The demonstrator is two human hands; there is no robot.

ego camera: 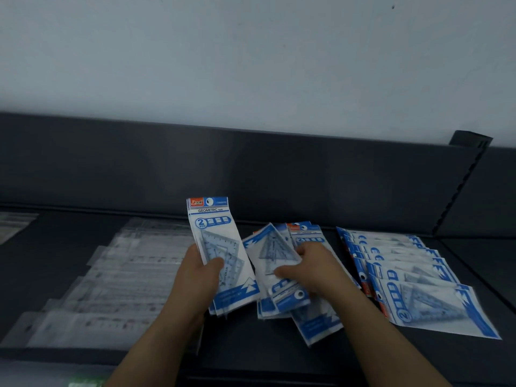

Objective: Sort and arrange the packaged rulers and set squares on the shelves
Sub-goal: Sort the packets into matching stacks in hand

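Note:
My left hand (199, 268) grips a small stack of blue-and-white set square packs (220, 247), held upright above the dark shelf (279, 356). Just to its right, my right hand (308, 268) holds one pack (268, 252) lying on top of a loose pile of the same packs (304, 311). Further right, several set square packs (413, 280) lie fanned out in an overlapping row. On the left of the shelf, clear packaged rulers (117, 280) lie in an overlapping row.
The shelf's dark back panel (251, 174) rises behind the packs, with a slotted upright (460, 185) at the right. A pale wall stands above. More clear packs (14, 223) lie at the far left edge.

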